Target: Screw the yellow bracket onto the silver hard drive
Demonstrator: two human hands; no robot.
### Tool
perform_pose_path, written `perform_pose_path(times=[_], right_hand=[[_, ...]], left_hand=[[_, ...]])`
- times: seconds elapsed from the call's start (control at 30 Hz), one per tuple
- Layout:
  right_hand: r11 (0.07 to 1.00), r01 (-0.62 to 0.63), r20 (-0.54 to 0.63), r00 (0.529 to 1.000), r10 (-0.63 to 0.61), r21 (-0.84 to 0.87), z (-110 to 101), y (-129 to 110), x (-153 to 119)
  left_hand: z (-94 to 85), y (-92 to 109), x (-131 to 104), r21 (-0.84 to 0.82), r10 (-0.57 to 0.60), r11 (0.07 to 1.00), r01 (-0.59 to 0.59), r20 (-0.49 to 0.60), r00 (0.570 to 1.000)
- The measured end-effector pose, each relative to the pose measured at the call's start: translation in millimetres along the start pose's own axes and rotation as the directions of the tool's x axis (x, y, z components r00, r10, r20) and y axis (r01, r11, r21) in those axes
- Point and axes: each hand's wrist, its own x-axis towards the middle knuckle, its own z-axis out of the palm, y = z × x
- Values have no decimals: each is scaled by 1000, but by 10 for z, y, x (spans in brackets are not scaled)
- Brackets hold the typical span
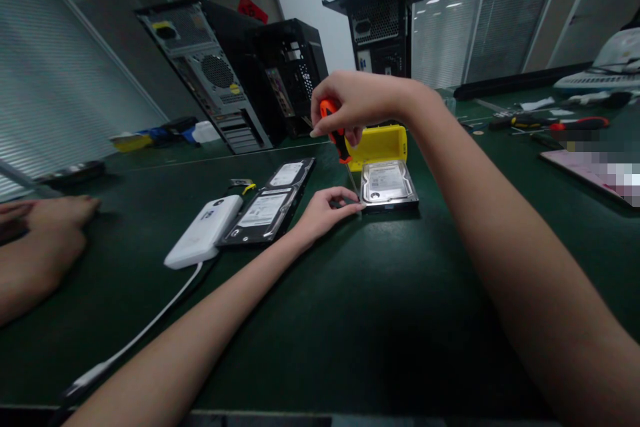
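My right hand (340,107) is wrapped round the orange and black handle of a screwdriver (342,147). The shaft slants down to the left edge of a silver hard drive (385,183), which lies label up on the green table (350,320). My left hand (325,213) rests beside that drive, its fingers bent and their tips at the drive's near left corner, by the screwdriver tip. Whether it pinches anything there is too small to tell. Right behind the drive stands an open yellow case (383,145).
Left of my left hand lie two more hard drives (263,210) and a white device (204,232) with a cable. Computer cases (220,73) stand at the back. Another person's hands (50,240) are at the far left. Tools (580,123) and a pink object (590,173) lie at right.
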Motion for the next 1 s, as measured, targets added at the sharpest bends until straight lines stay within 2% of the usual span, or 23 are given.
perform_pose_path(times=[0.43,1.0], right_hand=[[998,5,32,999,-4,-57,10,-19,11],[1000,7,45,999,-6,-22,-8,-22,8]], left_hand=[[0,-2,-3,7,-6,1000,6,-5,1000],[-11,31,-6,12,-18,1000,18,19,1000]])
